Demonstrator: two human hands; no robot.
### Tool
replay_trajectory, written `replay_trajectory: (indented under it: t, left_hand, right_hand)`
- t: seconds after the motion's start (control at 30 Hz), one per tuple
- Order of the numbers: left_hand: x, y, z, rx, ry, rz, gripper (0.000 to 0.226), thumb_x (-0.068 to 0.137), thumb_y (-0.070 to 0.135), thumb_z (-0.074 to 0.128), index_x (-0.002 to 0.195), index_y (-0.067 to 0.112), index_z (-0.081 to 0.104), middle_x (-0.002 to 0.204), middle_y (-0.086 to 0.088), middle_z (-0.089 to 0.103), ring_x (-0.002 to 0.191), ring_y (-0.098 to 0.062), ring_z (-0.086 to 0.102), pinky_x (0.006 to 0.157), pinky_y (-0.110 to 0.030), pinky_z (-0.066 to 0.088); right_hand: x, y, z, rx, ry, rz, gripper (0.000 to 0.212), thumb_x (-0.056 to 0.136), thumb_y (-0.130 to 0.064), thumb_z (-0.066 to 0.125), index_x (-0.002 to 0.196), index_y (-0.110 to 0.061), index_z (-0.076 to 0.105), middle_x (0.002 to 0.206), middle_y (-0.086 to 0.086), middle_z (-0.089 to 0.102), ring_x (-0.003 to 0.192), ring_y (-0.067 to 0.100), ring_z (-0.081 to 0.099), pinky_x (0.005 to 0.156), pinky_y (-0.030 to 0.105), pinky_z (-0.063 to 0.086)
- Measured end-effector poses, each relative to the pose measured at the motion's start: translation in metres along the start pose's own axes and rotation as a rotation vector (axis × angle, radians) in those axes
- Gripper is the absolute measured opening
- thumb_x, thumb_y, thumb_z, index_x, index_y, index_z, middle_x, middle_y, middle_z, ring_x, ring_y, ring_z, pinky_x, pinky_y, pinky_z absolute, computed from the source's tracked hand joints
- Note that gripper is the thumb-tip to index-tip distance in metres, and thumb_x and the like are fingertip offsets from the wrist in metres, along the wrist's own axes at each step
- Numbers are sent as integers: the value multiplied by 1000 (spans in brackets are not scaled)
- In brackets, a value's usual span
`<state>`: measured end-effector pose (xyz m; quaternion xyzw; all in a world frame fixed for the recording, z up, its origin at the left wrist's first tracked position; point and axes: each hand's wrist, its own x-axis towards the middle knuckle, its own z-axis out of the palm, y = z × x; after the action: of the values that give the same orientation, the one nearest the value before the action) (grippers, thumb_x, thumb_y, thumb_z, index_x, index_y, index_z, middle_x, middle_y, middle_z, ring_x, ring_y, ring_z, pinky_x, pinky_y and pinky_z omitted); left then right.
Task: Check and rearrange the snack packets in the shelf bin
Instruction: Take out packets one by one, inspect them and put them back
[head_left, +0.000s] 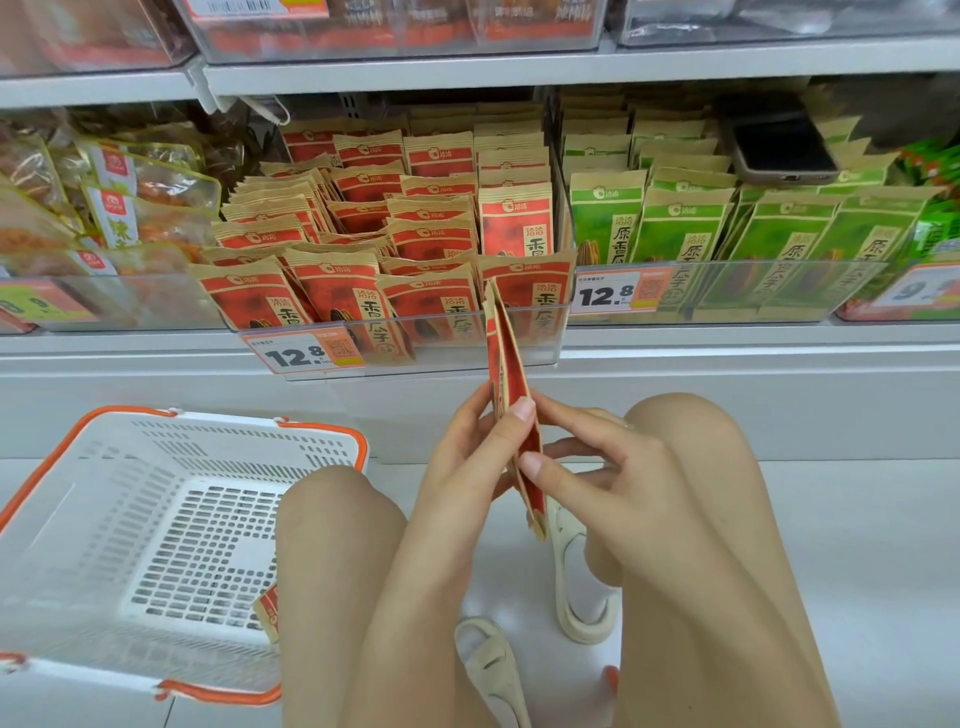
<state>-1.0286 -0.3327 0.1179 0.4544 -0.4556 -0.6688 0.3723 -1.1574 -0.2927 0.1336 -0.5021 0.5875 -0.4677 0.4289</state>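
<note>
Both hands (467, 457) (587, 467) pinch red packets (511, 395), held edge-on below bin (452, 332). Bin rows left of centre tumbled; most straightening left. One packet in basket (130, 519).

Bright even light, soft shadows; wide-angle bending, blurred edges.

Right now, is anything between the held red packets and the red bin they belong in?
Nothing visible. Both hands, left and right, hold the red packets just before the red bin's clear front wall; the bin's top is open.
</note>
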Motion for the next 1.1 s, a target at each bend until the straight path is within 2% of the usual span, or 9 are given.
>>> replay_trajectory:
  t: [0.07, 0.17, 0.27, 0.4, 0.6, 0.77, 0.9, 0.97, 1.1]
  left_hand:
    - [0, 0, -2, 4, -2, 9, 55, 80, 44, 68, 131, 25, 60, 101, 7, 72, 97, -7, 70, 77, -21, 54]
    - [0, -1, -2, 64, -14, 18, 54, 77, 46, 70, 129, 36, 60, 109, 17, 72, 99, 1, 67, 80, -19, 50]
    - [-2, -2, 0, 68, -18, 3, 59, 71, 50, 70, 128, 40, 60, 117, 13, 69, 106, -1, 66, 92, -26, 49]
    - [-2, -3, 2, 48, -10, 11, 55, 72, 47, 68, 126, 40, 60, 117, 13, 70, 107, -2, 65, 95, -29, 48]
    - [-1, -5, 0, 31, -17, 10, 51, 74, 42, 66, 125, 39, 61, 113, 13, 71, 105, -4, 66, 94, -30, 50]
    - [-1, -3, -3, 7, -40, 7, 58, 75, 40, 66, 131, 33, 58, 111, 10, 71, 103, -5, 66, 84, -23, 50]
    - [0, -2, -3, 1, -37, 9, 56, 74, 41, 68, 129, 34, 59, 103, 13, 71, 98, -3, 67, 78, -19, 51]
    - [0, 0, -1, -19, 4, 18, 56, 73, 41, 69, 127, 32, 60, 103, 11, 72, 95, -3, 69, 75, -19, 51]
    - [4, 7, 4, -234, 192, 44, 65, 72, 40, 70, 131, 14, 57, 98, 2, 72, 82, -8, 70, 71, -25, 54]
  right_hand:
    - [3, -8, -4, 57, 29, -19, 28, 85, -17, 69, 108, -32, 70, 98, -12, 73, 88, -1, 67, 73, 16, 52]
    - [18, -21, -8, 89, 182, -56, 10, 85, -26, 69, 86, -36, 72, 79, -22, 72, 77, -4, 65, 70, 11, 48]
    - [34, -32, -5, 49, 268, -111, 1, 80, -37, 72, 80, -36, 72, 79, -14, 72, 79, 5, 67, 78, 30, 55]
    - [41, -37, -1, 39, 288, -147, 6, 83, -28, 72, 79, -32, 73, 77, -9, 72, 77, 11, 69, 81, 39, 56]
    - [39, -34, 1, 31, 295, -141, 16, 89, -22, 66, 78, -33, 72, 74, -14, 72, 75, 6, 68, 76, 31, 56]
    - [39, -32, 1, 51, 306, -147, 17, 91, -20, 63, 80, -29, 73, 75, -7, 72, 75, 12, 68, 74, 33, 56]
    - [39, -33, 3, 70, 307, -137, 15, 92, -21, 63, 82, -28, 73, 75, -7, 73, 73, 8, 68, 73, 28, 55]
    - [37, -31, 3, 69, 277, -122, 13, 91, -24, 64, 82, -28, 73, 75, -9, 73, 74, 7, 68, 73, 26, 55]
    - [23, -17, 3, 148, 157, -35, 10, 84, -32, 67, 82, -26, 74, 75, -6, 73, 74, 9, 69, 70, 21, 53]
